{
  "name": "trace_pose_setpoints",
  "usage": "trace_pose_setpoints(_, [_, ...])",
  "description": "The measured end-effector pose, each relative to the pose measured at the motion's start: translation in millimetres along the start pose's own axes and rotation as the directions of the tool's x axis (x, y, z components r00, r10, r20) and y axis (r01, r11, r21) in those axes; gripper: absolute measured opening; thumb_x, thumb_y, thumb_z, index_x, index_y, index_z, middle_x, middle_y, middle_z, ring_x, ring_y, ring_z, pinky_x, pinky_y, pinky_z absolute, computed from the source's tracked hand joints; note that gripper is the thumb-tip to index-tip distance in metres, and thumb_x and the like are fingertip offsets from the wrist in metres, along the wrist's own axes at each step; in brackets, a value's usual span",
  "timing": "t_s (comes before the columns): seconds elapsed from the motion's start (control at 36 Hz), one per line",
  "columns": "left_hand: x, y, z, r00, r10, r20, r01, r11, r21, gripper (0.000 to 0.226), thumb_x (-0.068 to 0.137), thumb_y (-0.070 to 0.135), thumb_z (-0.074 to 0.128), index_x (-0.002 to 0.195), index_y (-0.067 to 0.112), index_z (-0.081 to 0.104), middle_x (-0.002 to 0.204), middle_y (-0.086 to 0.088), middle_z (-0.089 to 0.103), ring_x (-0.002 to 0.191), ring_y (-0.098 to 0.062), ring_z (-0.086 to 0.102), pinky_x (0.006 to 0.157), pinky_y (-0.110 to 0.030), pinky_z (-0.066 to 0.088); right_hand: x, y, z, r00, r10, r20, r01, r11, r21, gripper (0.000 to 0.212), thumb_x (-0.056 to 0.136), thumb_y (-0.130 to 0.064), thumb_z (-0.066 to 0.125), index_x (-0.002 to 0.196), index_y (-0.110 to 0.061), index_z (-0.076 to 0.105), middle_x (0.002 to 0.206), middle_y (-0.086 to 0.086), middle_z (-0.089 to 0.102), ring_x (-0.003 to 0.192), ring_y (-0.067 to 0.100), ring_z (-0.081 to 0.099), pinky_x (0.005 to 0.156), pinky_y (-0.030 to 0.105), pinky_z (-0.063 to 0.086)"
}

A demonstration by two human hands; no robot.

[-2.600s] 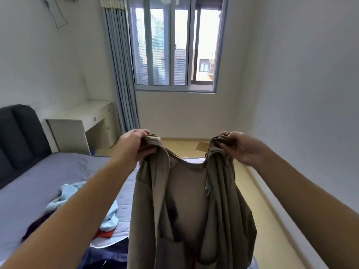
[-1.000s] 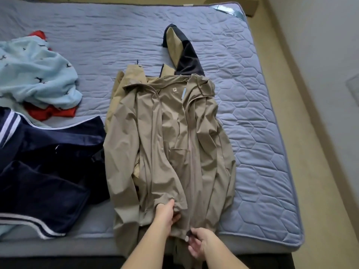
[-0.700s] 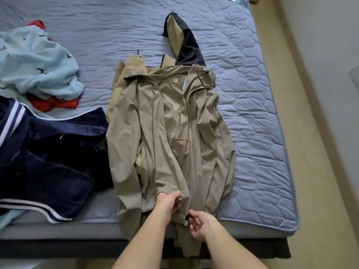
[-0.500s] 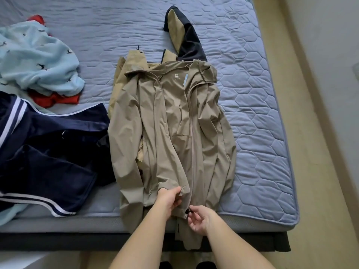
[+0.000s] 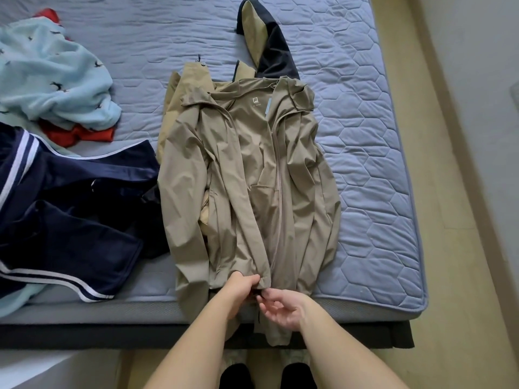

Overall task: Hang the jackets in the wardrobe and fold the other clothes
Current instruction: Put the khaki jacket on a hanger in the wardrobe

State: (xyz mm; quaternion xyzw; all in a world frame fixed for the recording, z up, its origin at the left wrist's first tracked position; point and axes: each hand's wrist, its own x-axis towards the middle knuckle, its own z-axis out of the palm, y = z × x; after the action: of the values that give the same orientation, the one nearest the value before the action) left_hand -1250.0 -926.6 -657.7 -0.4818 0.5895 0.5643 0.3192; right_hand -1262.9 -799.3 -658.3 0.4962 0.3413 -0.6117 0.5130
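Jacket [image 5: 252,178] lies front up and unzipped at the near edge of the bed [image 5: 365,136]. Your left hand [image 5: 241,287] pinches the left front panel at its bottom corner. Your right hand [image 5: 283,308] is half curled just beside it, at the foot of the zip [image 5: 279,209]; whether it grips anything cannot be told. The step in hand is probably joining the zip before hanging. Next, align both zip ends squarely.

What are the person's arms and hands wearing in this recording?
Nothing that shows: the left hand and right hand are ungloved, with no ring, watch or bracelet visible. Both forearms are bare to the picture's edge, with no sleeve in view.
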Motion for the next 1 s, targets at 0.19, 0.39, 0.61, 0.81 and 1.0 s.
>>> trace_pose_setpoints(0.19, [-16,18,-9,0.949,0.061,0.310,-0.090,0.993,0.080,0.023,0.091,0.006,0.053,0.106,0.005,0.071,0.107,-0.013,0.071,0.104,-0.026,0.065,0.095,-0.036,0.050,-8,8,11,0.996,-0.084,-0.011,0.082,0.990,-0.118,0.015,0.095,-0.002,0.054,0.107,-0.007,0.061,0.099,0.012,0.066,0.059,0.010,0.062,0.044,0.019,0.049])
trace_pose_setpoints(0.39, [-19,20,-13,0.981,0.108,0.159,-0.123,0.989,0.087,0.032,0.088,0.006,0.059,0.119,-0.003,0.059,0.117,-0.021,0.064,0.112,-0.034,0.059,0.102,-0.048,0.044,-19,26,6,0.997,-0.076,-0.032,0.071,0.986,-0.149,0.016,0.095,-0.016,0.058,0.108,-0.011,0.064,0.096,0.004,0.068,0.086,0.014,0.064,0.061,0.024,0.044])
trace_pose_setpoints(0.61, [-36,24,-21,0.974,0.148,0.172,-0.129,0.985,-0.118,0.031,0.093,-0.002,0.050,0.123,-0.008,0.056,0.119,-0.023,0.063,0.114,-0.035,0.059,0.105,-0.046,0.042,-28,27,10,0.995,-0.082,0.053,0.072,0.983,0.168,0.015,0.097,-0.016,0.050,0.099,-0.009,0.063,0.098,0.005,0.069,0.095,0.017,0.062,0.071,0.029,0.044])
trace_pose_setpoints(0.81, [-44,19,-32,0.965,0.197,0.174,-0.177,0.976,-0.126,0.031,0.093,0.002,0.052,0.123,-0.004,0.058,0.118,-0.019,0.065,0.113,-0.032,0.060,0.105,-0.048,0.042,-39,20,12,0.949,-0.277,0.148,0.284,0.958,-0.030,0.012,0.094,-0.013,0.056,0.096,-0.020,0.065,0.077,-0.007,0.072,0.071,0.006,0.065,0.068,0.023,0.041])
trace_pose_setpoints(1.0, [-62,15,-39,0.970,0.214,0.114,-0.185,0.958,-0.221,0.031,0.096,0.010,0.052,0.125,-0.002,0.056,0.111,-0.018,0.065,0.094,-0.027,0.063,0.072,-0.030,0.053,-55,16,11,0.930,-0.318,0.184,0.332,0.942,-0.048,0.009,0.091,-0.006,0.058,0.096,-0.012,0.063,0.071,-0.003,0.070,0.057,0.004,0.062,0.047,0.015,0.044])
